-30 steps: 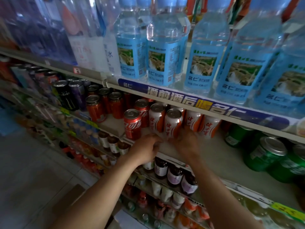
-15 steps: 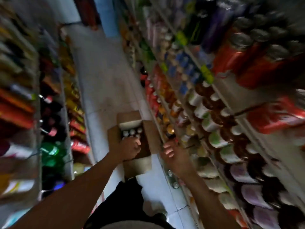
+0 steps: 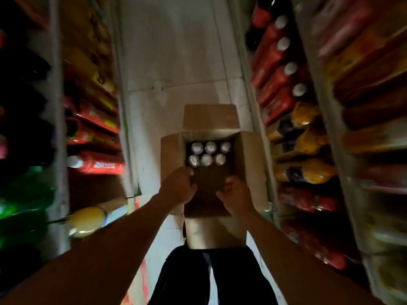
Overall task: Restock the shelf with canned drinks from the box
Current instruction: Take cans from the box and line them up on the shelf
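**Both hands reaching into the box for more cans**

The person is bent over an open cardboard box (image 3: 253, 164) on the aisle floor, flaps folded out. Six cans (image 3: 207, 154) stand upright in two rows of three at the far end of the box; the near half looks dark and bare, though it is too dim to be sure.

The left hand (image 3: 179, 188) hangs over the near left part of the opening, fingers curled downward; its fingertips sit just short of the nearest can in the left column. The right hand (image 3: 235, 195) is over the near right part, fingers also loosely bent. Neither hand appears to hold anything, but the light is poor and the fingertips are partly hidden, so whether they have touched a can cannot be told for certain. The cans lie just beyond both sets of fingers, further from the body.

My reading is that this is the fetching step: the hands are going in for the next cans. The next move calls for reaching a little further forward, closing each hand round a can in the near row, and lifting straight up so the neighbours are not knocked over. The shelves (image 3: 293, 111) stand on either side of the arms, blurred, and the spot to be filled is out of view
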